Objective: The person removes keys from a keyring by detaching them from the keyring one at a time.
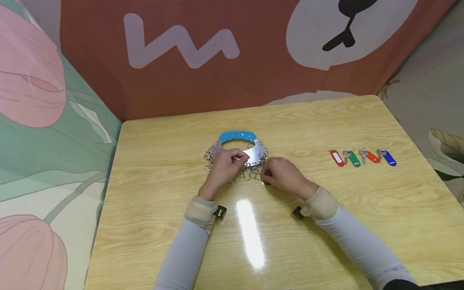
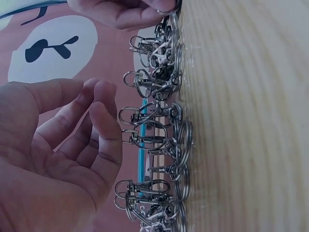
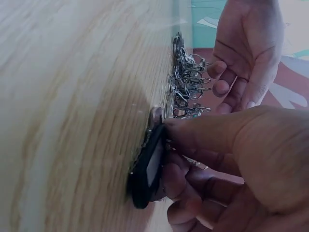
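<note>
A metal key-ring holder with a blue handle lies on the table, its edge hung with many key rings and small clasps. Over its front part hovers my left hand, fingers loosely bent. Nothing shows between those fingers in the left wrist view, and the clasps stand just beside them. At the holder's right front, my right hand pinches a black key tag with a pale label, close to the tabletop. Fingers hide part of the tag and its ring.
To the right lie several key tags in a row: a red one, a green one, an orange-red one and a blue one, most with keys beside them. A printed wall borders the wooden table at the back.
</note>
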{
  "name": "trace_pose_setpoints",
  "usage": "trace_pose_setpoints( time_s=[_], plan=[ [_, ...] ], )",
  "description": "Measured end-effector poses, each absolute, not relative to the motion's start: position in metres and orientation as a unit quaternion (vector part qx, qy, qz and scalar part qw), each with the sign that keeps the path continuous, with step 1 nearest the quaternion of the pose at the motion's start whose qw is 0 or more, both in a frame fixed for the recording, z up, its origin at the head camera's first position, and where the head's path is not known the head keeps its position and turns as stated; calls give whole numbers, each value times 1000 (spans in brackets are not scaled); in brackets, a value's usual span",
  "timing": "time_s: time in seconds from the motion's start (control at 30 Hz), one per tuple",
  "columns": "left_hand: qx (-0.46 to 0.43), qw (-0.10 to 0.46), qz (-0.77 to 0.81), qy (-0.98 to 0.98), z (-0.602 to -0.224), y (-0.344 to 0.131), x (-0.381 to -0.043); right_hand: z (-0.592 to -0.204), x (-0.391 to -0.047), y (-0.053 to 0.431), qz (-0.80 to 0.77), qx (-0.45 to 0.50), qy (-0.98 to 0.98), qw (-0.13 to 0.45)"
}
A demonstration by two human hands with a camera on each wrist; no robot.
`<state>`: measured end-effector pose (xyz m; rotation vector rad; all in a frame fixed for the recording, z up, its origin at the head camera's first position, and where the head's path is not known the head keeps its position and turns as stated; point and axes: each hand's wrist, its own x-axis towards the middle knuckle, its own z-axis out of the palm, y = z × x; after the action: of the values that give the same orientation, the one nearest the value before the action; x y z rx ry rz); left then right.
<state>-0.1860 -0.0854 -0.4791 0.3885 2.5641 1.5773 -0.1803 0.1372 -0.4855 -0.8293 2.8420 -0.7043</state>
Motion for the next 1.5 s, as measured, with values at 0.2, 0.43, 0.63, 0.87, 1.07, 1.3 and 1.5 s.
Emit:
trace_pose_setpoints(
  time_s=[0.2, 0.43, 0.63, 0.87, 1.07, 1.3, 1.5],
  plan=[
    [151, 58, 486, 859, -477, -84, -187, -485, -183, 138, -282, -266, 921, 46],
    [196, 79, 440, 873, -479, -83, -188, -487, -189, 141, -334, -251, 907, 58],
    [221, 84, 406, 883, -478, -78, -186, -489, -190, 142, -406, -232, 880, 79],
    [230, 77, 399, 884, -477, -75, -183, -487, -190, 142, -453, -196, 866, 77],
    [225, 82, 409, 881, -479, -72, -182, -484, -191, 139, -469, -172, 862, 81],
    [207, 73, 405, 888, -482, -67, -180, -479, -190, 136, -497, -155, 850, 81],
    [200, 55, 383, 900, -481, -63, -179, -478, -190, 135, -510, -140, 844, 87]
  ],
)
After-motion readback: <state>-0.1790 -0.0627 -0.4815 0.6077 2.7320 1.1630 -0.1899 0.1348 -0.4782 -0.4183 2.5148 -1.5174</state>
